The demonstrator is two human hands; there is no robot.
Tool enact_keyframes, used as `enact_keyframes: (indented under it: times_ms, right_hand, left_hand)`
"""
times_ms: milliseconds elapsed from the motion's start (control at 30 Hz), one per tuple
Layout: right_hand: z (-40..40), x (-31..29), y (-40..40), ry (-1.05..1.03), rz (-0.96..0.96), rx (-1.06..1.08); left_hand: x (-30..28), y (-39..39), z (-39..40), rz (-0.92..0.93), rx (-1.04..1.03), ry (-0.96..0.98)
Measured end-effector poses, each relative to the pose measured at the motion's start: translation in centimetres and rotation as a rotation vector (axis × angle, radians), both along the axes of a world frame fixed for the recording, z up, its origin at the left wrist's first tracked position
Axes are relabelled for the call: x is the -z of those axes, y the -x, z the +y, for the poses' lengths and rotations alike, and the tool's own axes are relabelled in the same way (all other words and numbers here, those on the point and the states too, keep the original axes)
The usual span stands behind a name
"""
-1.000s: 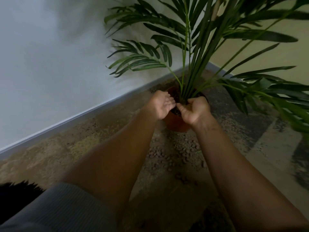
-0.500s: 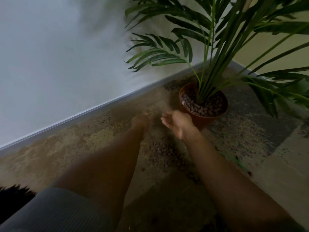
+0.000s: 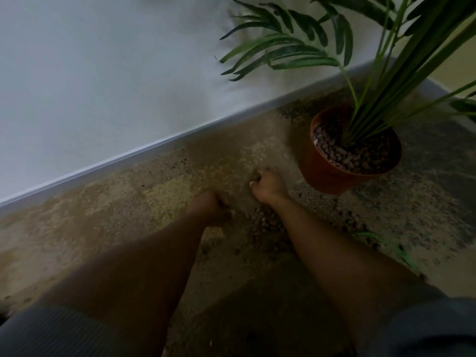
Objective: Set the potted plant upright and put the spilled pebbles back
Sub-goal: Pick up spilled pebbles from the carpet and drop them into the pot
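Speckled flooring (image 3: 128,210) runs along a pale wall (image 3: 103,73) with a skirting board (image 3: 154,148) at its foot, and we take the orange pot (image 3: 332,176) as our marker for everything else. Going from left to right: our left hand (image 3: 213,210) sits down at the floor, well to the left of the pot and nearer to us; it is dim and blurred, so we cannot tell whether its fingers hold anything. Next comes the patch of spilled pebbles (image 3: 268,225), lying between our two wrists, left of the pot and closer to us than it. Our right hand (image 3: 268,184) is just beside the pot's left flank, fingers curled under, though what they close on is hidden. The pot stands upright with its palm (image 3: 373,73) rising from a bed of pebbles. We judge the gathering unfinished: the scatter trails from the pot towards us, so both hands must draw back slightly to scoop, and the right hand has the shorter carry to the rim.
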State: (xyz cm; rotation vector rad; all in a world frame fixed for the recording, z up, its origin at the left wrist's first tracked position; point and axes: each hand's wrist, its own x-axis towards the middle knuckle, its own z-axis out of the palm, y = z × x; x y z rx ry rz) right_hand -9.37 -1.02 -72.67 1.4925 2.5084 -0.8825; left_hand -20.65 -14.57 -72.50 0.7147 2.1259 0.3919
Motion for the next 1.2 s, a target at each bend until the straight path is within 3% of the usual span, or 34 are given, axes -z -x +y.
enact_keyframes:
  times_ms: [200, 433, 533, 667, 800, 1067, 1200]
  right_hand:
    - [-0.1, 2.0, 0.0, -0.081, 0.114, 0.045]
    - [-0.4, 1.6, -0.4, -0.028, 0.17, 0.098]
    - [-0.7, 0.9, -0.4, 0.231, 0.326, 0.371]
    - [-0.3, -1.1, -0.8, 0.936, 0.772, 0.903]
    - [0.2, -4.3, -2.6, 1.212, 1.116, 1.044]
    - [1.4, -12.5, -6.1, 1.035, 1.373, 1.023]
    - [2.9, -15.3, -8.2, 0.89, 1.514, 1.078]
  left_hand:
    - [0.3, 1.3, -2.0, 0.05, 0.23, -0.048]
    - [0.5, 1.7, -2.4, 0.066, 0.267, -0.012]
    - [0.2, 1.5, -2.1, -0.045, 0.114, -0.049]
    - [-0.6, 0.4, 0.1, -0.353, -0.279, -0.107]
    - [-2.5, -1.8, 3.8, -0.773, -0.645, -0.329]
    - [-10.0, -5.9, 11.6, -1.048, -0.795, -0.635]
    - [-13.3, -8.9, 14.6, -1.103, -0.75, -0.717]
